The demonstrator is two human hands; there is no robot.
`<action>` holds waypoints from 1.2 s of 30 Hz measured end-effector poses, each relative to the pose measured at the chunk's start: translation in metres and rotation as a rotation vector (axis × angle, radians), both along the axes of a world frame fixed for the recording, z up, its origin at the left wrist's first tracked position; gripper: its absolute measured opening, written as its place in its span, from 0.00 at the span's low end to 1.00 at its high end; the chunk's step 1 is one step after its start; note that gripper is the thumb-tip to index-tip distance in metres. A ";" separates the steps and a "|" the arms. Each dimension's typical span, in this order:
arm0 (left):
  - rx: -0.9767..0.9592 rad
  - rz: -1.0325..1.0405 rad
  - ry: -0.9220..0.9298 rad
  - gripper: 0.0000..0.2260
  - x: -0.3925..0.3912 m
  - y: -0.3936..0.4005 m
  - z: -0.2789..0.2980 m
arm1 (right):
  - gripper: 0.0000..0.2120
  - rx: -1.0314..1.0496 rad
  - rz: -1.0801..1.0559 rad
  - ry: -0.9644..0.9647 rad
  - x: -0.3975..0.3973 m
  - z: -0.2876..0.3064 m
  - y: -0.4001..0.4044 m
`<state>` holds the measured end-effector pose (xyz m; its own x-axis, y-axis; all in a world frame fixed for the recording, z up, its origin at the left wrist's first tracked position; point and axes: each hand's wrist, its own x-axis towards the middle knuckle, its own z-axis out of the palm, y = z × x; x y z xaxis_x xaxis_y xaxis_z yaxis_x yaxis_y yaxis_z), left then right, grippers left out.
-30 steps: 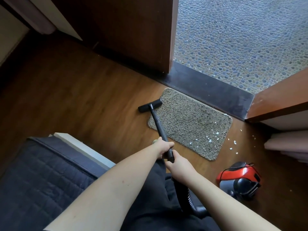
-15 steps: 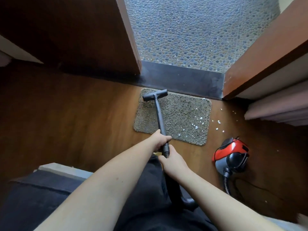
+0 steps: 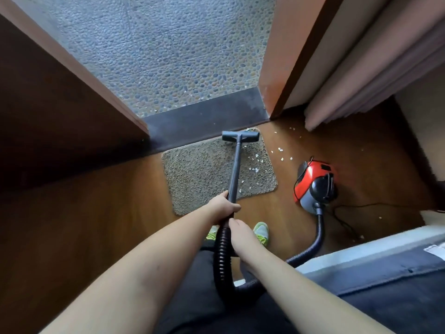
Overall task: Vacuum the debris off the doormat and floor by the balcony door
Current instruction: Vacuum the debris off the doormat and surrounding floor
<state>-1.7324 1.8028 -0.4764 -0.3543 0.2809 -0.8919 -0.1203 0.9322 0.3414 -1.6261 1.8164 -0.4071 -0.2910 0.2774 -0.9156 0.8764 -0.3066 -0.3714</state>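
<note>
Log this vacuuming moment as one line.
hands: left hand and right hand grip wand | nozzle: far right corner of doormat | white bits: remain on mat and floor

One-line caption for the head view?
Both hands grip the vacuum wand, nozzle at the doormat's far edge.

One doormat (image 3: 204, 174), one red canister vacuum (image 3: 314, 183) with one wand (image 3: 235, 168), one floor nozzle (image 3: 240, 136) and one ribbed hose (image 3: 222, 256). Two hands grip it: left hand (image 3: 222, 205), right hand (image 3: 242, 233). Two green shoes (image 3: 261, 231). White debris flecks (image 3: 280, 149): too many and too small to count.
</note>
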 end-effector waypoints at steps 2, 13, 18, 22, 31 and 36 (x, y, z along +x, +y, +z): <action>-0.004 -0.104 0.027 0.37 -0.001 -0.004 -0.003 | 0.18 -0.047 -0.192 0.025 0.002 -0.005 -0.005; -0.061 -0.455 0.080 0.33 -0.020 -0.055 0.013 | 0.18 -0.163 -0.701 0.032 0.000 -0.002 -0.020; -0.093 -0.511 0.046 0.37 -0.020 -0.079 0.019 | 0.17 -0.131 -0.676 0.010 0.014 -0.011 -0.033; -0.084 -0.615 0.130 0.35 -0.019 -0.094 0.028 | 0.16 -0.164 -0.703 -0.007 0.017 -0.022 -0.053; -0.020 -0.617 0.122 0.39 -0.034 -0.137 0.028 | 0.17 -0.138 -0.647 -0.055 -0.021 -0.052 -0.098; -0.003 -0.633 0.056 0.40 -0.070 -0.169 0.007 | 0.25 -0.117 -0.707 -0.076 -0.070 -0.102 -0.115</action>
